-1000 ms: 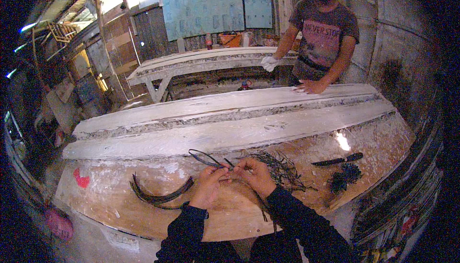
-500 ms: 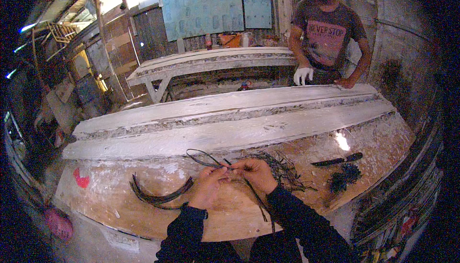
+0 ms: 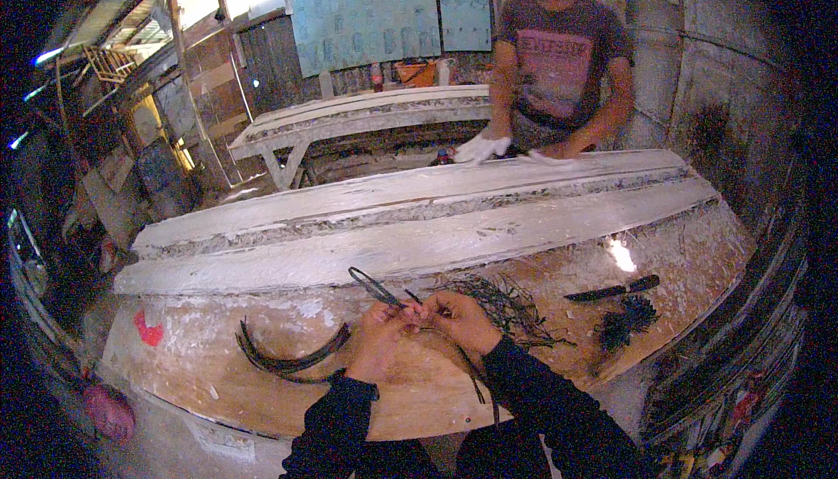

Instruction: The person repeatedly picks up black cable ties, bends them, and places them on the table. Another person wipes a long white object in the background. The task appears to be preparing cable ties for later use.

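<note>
Black strip (image 3: 384, 295), lettered shirt (image 3: 560, 64) beyond

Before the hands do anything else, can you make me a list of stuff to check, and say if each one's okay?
1. Left hand has the looped black strip: ok, pinched near the loop.
2. Join between the fingers is tight: cannot tell, the fingers cover it.
3. Knife is away from the fingers: ok, it lies off to the right.
4. Space beside the right hand is tidy: not ok, tangled black strands lie there.
5. Co-worker's gloved hand is out of the way: ok, it's at the far side.
</note>
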The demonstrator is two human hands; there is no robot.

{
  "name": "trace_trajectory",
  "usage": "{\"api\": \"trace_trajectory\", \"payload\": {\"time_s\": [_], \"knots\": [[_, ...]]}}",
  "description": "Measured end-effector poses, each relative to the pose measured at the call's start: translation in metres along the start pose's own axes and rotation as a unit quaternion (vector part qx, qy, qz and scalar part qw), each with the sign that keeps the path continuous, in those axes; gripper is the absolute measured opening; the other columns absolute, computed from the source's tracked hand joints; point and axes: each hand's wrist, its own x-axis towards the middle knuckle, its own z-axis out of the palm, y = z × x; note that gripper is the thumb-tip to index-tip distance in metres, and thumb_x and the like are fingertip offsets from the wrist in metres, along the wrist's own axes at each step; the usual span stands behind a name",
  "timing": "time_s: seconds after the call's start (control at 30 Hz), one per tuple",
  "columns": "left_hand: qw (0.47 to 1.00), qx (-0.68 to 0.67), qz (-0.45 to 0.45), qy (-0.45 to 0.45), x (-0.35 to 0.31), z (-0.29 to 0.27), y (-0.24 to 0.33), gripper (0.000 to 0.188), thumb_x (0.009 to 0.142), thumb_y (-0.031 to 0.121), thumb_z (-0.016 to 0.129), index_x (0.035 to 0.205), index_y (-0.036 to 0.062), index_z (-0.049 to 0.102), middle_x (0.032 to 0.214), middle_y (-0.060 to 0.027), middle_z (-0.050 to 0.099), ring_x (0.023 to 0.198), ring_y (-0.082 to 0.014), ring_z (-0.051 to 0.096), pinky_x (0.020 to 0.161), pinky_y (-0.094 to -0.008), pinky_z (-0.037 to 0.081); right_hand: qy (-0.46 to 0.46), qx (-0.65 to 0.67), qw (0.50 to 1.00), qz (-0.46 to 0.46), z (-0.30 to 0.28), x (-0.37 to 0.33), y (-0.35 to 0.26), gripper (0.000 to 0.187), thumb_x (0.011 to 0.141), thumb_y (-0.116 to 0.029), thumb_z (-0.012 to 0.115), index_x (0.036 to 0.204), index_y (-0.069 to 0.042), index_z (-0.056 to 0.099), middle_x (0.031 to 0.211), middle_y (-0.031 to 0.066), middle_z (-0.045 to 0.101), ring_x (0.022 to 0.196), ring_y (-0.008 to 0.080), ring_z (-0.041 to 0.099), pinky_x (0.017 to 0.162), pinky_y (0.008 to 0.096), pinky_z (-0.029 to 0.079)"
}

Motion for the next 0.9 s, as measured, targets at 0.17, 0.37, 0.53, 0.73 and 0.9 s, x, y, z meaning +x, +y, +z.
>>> {"api": "trace_trajectory", "payload": {"time_s": [0.17, 0.37, 0.53, 0.73, 0.9], "knots": [[0.999, 0.027, 0.034, 0.017, 0.000, 0.006, 0.000, 0.009, 0.077, 0.008, 0.063, 0.080, 0.0084, 0.055, 0.082, -0.0044, 0.062, 0.074, -0.0130, 0.058, 0.061, -0.0258, 0.046, -0.022, 0.062, 0.995, 0.077, 0.001, 0.003, 0.001, 0.008, 0.078, -0.008, 0.060, 0.074, -0.005, 0.054, 0.075, 0.0009, 0.057, 0.073, 0.0093, 0.053, 0.070, 0.0220, 0.043], [0.998, 0.007, -0.009, 0.065, -0.003, 0.010, 0.006, 0.013, 0.075, 0.007, 0.065, 0.076, 0.0103, 0.052, 0.075, -0.0024, 0.061, 0.068, -0.0114, 0.058, 0.056, -0.0222, 0.045, 0.027, 0.141, 0.986, 0.089, 0.003, -0.001, -0.011, 0.008, 0.078, -0.007, 0.060, 0.074, -0.004, 0.054, 0.075, 0.0018, 0.057, 0.074, 0.0097, 0.053, 0.070, 0.0226, 0.043], [0.997, 0.053, 0.012, 0.054, 0.001, 0.001, 0.000, 0.013, 0.075, 0.008, 0.065, 0.075, 0.0095, 0.052, 0.075, -0.0022, 0.061, 0.068, -0.0106, 0.057, 0.056, -0.0219, 0.045, 0.079, 0.113, 0.988, 0.069, 0.007, -0.003, -0.016, 0.008, 0.075, -0.006, 0.063, 0.075, -0.003, 0.055, 0.076, 0.0024, 0.058, 0.073, 0.0107, 0.054, 0.070, 0.0235, 0.044], [0.998, 0.057, 0.003, 0.038, 0.002, -0.001, -0.003, 0.008, 0.076, 0.009, 0.063, 0.082, 0.0079, 0.057, 0.076, -0.0014, 0.061, 0.069, -0.0106, 0.058, 0.056, -0.0220, 0.044, 0.080, 0.084, 0.993, 0.036, 0.006, -0.003, -0.017, 0.008, 0.073, -0.003, 0.065, 0.076, -0.002, 0.058, 0.080, 0.0047, 0.060, 0.075, 0.0122, 0.055, 0.071, 0.0248, 0.044], [0.998, 0.030, -0.006, 0.053, -0.002, 0.005, 0.003, 0.010, 0.077, 0.010, 0.063, 0.086, 0.0072, 0.059, 0.078, -0.0012, 0.061, 0.070, -0.0105, 0.058, 0.057, -0.0233, 0.044, 0.082, 0.109, 0.990, 0.029, 0.005, -0.003, -0.016, 0.008, 0.074, -0.002, 0.064, 0.081, 0.000, 0.061, 0.081, 0.0060, 0.061, 0.077, 0.0135, 0.057, 0.073, 0.0255, 0.045]]}}
